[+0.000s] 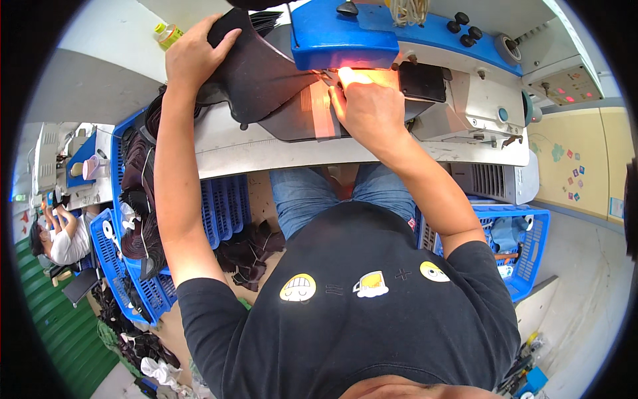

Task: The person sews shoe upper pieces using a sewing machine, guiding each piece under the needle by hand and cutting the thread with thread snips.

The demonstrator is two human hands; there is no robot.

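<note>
A dark, smooth curved sheet piece (256,73) lies on the machine bed, its right tip reaching the lit area under the blue sewing machine head (344,41). My left hand (194,56) grips the piece's far left edge, thumb across its upper surface. My right hand (373,106) is curled close to the work point, thumb and forefinger by the sheet's tip in the bright orange light. Small thin metal parts (324,75) show beside those fingertips; whether they belong to a tool or the machine is unclear. What my right fingers pinch is hidden.
A white table edge (299,158) runs before me. Blue baskets (531,256) stand right and left, the left one (143,282) beside stacked dark pieces (139,229). A bottle (167,34) stands back left. A control box (568,83) is at right. Another person (66,239) sits far left.
</note>
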